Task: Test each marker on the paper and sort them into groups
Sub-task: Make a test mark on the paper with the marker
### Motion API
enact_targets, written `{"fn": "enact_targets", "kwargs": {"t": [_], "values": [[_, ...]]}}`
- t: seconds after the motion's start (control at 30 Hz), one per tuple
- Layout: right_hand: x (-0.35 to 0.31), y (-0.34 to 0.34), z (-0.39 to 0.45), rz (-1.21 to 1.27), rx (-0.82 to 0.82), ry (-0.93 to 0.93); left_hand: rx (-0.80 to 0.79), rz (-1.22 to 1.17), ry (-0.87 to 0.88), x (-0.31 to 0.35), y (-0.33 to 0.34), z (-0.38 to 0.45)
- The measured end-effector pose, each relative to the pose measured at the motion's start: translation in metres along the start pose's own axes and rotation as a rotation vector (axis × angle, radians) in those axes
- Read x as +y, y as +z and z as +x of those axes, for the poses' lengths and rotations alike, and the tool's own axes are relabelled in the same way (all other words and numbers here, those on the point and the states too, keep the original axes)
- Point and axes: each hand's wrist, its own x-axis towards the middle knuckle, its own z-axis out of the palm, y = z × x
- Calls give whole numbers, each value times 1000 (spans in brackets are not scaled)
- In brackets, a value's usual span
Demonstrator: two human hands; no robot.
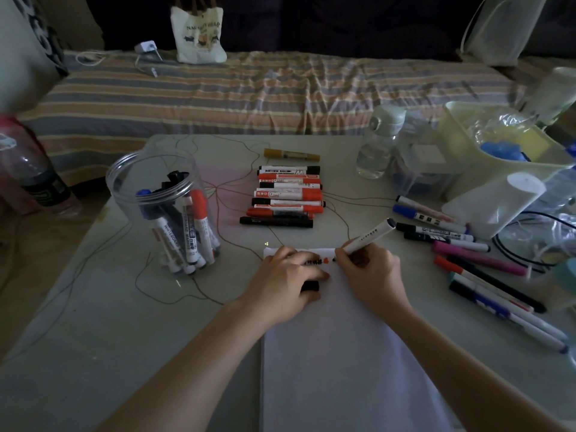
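The right hand (371,272) grips a white-barrelled marker (367,236) in a writing hold, its dark rear end tilted up and away to the right, its tip down at the top edge of the paper (336,353); the tip itself is hidden by the fingers. The left hand (285,280) rests on the paper's upper left corner, fingers curled over a black cap (310,285). Between the hands lie test marks — black scribbles and a red blot. The paper sits at the desk's (93,322) near edge, centre.

Beyond it, a sorted row of red and black markers (285,198) lies mid-desk, a yellow marker (291,153) apart behind. A loose group of thinner markers (467,254) lies toward the right edge. A clear jar (162,210) of untested markers stands toward the left edge.
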Motion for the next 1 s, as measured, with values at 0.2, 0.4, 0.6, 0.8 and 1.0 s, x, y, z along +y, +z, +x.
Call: {"fn": "enact_targets", "kwargs": {"t": [0.2,0.4,0.6,0.8,1.0], "values": [[0,-1,-2,-17,5,-13,-1,3,3,-1,-2,0],[-1,-2,-3,8,-26,4,8,10,6,1,-1,0],[-4,-1,-2,15,-17,20,59,-29,-6,-1,0,1],[-7,-6,-3,53,-27,34,187,-102,-35,-1,3,1],[-37,-35,-1,311,-135,174,278,-382,-122,4,-14,-6]]}}
